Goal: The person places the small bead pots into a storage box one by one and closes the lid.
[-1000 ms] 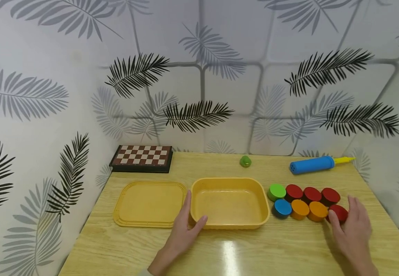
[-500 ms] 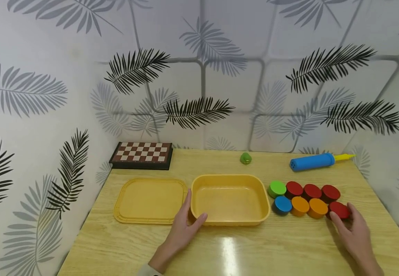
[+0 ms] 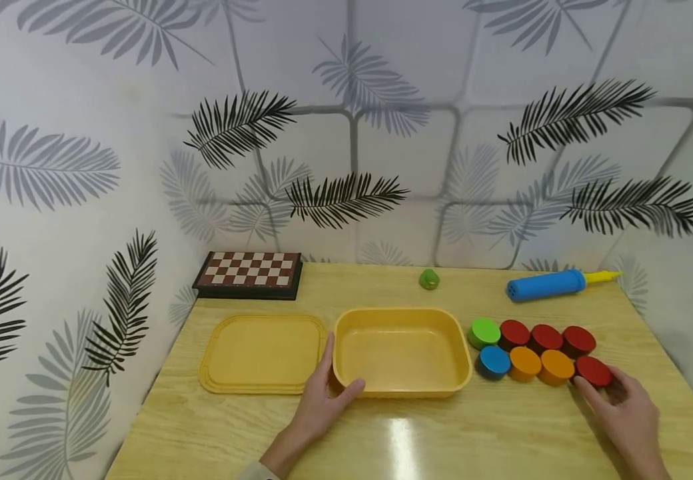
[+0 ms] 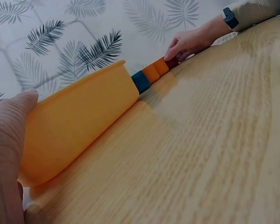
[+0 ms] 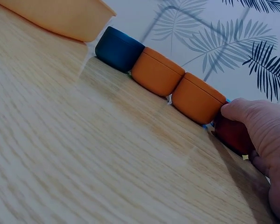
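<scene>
My left hand rests against the left end of a yellow plastic bin, fingers straight along its side and thumb along the front. The thumb lies by the bin's wall in the left wrist view. At the right, my right hand holds a small red tub between thumb and fingers; it stands on the table at the end of the front row. Beside it are two orange tubs and a blue tub. Behind them stand a green tub and several more red tubs.
A flat yellow lid lies left of the bin. Along the back of the wooden table are a checkered game board, a small green toy and a blue hand pump. Patterned walls border the table.
My right hand has closed in on the end red tub and shifted slightly right and toward me, turning the tub a little. My left hand stays at the bin.
</scene>
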The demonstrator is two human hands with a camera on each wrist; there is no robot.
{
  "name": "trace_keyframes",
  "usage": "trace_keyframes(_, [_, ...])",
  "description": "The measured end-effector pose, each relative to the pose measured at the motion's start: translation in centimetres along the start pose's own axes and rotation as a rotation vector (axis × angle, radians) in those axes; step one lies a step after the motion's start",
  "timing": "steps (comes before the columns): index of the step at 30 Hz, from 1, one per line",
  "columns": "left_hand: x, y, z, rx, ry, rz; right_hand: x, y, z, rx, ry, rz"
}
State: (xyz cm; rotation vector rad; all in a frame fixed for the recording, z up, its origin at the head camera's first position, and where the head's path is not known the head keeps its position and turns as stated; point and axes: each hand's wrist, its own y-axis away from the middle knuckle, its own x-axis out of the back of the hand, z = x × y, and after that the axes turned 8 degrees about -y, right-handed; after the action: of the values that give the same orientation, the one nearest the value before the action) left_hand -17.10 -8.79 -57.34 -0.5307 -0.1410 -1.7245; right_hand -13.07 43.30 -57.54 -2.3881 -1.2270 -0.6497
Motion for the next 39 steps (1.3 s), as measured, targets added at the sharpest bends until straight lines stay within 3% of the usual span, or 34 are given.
trace_keyframes(6, [-0.1, -0.1, -0.1, -0.016, 0.009, 0.012, -0.1, -0.2, -0.1, -0.008, -0.032, 0.018])
trace_keyframes(13, [-0.2, 0.8, -0.2, -0.007, -0.019, 0.011, 0.1, 0.8, 0.4, -0.127, -0.014, 0.013])
trace_keyframes(21, [-0.1, 0.5, -0.3, 0.0, 0.002, 0.009, 0.1, 0.2, 0.1, -0.127, -0.095, 0.075])
trace_keyframes(30, [0.0, 0.3, -0.3, 0.011, -0.012, 0.01, 0.1, 0.5, -2.0, -0.082, -0.125, 0.131])
trace_keyframes(36, [0.0, 0.3, -0.3, 0.006, -0.018, 0.013, 0.0, 1.1, -5.0, 0.052, -0.085, 0.168])
trace_keyframes(39, [0.0, 0.2, -0.4, 0.0, -0.029, 0.02, 0.1, 1.3, -6.6, 0.081, -0.081, 0.129])
